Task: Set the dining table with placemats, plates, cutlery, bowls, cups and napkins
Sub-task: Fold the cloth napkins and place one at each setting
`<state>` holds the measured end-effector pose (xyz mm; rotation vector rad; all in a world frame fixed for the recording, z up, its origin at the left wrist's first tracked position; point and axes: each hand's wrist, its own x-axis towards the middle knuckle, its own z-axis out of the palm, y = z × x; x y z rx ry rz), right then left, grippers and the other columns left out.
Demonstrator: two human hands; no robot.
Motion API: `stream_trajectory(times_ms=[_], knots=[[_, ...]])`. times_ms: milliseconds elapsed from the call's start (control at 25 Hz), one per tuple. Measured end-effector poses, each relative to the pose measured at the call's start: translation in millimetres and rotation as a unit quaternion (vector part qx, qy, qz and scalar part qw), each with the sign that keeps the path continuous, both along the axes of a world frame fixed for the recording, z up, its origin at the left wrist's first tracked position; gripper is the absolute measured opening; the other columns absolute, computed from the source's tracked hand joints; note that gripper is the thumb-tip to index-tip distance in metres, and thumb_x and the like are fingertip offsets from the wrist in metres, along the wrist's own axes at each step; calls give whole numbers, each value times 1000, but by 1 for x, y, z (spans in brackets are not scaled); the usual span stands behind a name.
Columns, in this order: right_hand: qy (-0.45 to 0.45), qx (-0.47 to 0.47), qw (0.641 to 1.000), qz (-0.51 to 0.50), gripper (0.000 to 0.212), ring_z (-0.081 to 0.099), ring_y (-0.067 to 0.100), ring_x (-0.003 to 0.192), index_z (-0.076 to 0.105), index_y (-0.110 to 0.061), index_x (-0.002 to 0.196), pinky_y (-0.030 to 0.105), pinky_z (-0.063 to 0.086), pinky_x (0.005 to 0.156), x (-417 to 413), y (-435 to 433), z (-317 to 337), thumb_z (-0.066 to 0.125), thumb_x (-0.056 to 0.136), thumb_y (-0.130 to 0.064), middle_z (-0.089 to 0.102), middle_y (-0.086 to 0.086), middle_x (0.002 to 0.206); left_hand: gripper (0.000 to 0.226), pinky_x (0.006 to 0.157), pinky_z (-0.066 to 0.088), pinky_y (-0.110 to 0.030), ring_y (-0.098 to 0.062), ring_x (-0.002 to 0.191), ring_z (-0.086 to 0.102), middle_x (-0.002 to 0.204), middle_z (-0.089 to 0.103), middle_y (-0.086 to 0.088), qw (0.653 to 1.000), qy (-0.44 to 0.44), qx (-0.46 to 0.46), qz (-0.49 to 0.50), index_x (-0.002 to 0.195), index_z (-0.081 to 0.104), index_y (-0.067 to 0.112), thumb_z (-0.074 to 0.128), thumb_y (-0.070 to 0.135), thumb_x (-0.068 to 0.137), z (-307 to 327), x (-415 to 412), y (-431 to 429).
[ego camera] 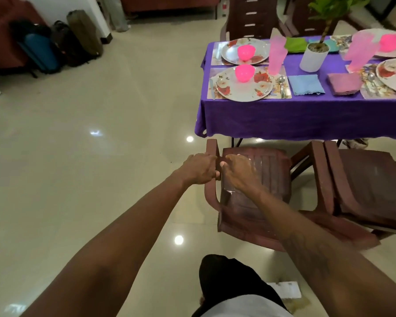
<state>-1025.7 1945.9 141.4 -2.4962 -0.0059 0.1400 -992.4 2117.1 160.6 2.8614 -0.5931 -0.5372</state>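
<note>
Left fingers (209,157) are being curled over the near armrest (212,193) of a brown chair (268,179); the left hand (200,168) is gripping it from the outer side. The right hand (238,171) is being held just beside it, over the seat, with its fingers loosely bent and blurred. Whether anything is being held there cannot be told.

Key relation: the desk (284,120) is lying ahead and to the right of both hands, with the chair between hands and desk edge. The chair's seat is being pointed at the desk, so a push along that line is likely being prepared. The left hand is nearer the armrest, the right nearer the seat. A second chair (370,179) is standing just to the right, near enough to be bumped.

The task's things are all being carried on the desk, well apart from the hands. On the near placemat (215,70) a floral plate (224,88) is lying with a pink bowl (244,73) on it and a spoon (282,84) beside it. A pink cup (277,53) is standing behind, and a blue napkin (305,84) is lying to the right. Bowl contents cannot be seen. A plant is being held in the white pot (313,57). The setting is being judged close to done.
</note>
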Motion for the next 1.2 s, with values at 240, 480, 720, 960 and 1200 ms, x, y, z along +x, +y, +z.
stream_trajectory(times_ms=[240,480,720,960,1200], knots=[[19,28,995,-91,32,62,24,102,68,-17,103,46,51,93,79,46,-37,50,97,-43,68,1,100,65,107,46,-49,-31,128,56,143,58,-8,997,8,1,-72,150,46,18,63,49,95,-35,104,44],[29,39,983,-176,32,65,26,103,70,-14,110,44,54,89,172,83,-42,51,99,-37,70,5,107,66,109,45,-44,-30,134,52,149,53,-10,991,25,-6,-135,151,45,11,65,42,97,-40,216,71],[46,59,969,-237,37,63,25,108,67,-14,119,46,53,93,257,88,-45,51,98,-41,69,7,113,60,103,51,-42,-27,123,60,138,59,-6,983,26,-45,-178,147,50,13,66,41,96,-40,319,51],[58,85,943,-318,44,58,26,126,60,-11,138,40,47,103,333,78,-62,58,102,-37,65,9,133,54,97,54,-46,-31,124,59,134,62,-9,968,62,-54,-239,142,52,16,66,38,95,-51,435,29],[56,116,888,-442,44,62,27,122,59,-14,139,44,51,103,418,59,-73,56,103,-40,67,7,131,51,101,48,-42,-35,130,54,142,60,-11,968,89,-62,-228,144,53,14,63,27,96,-61,558,9]])
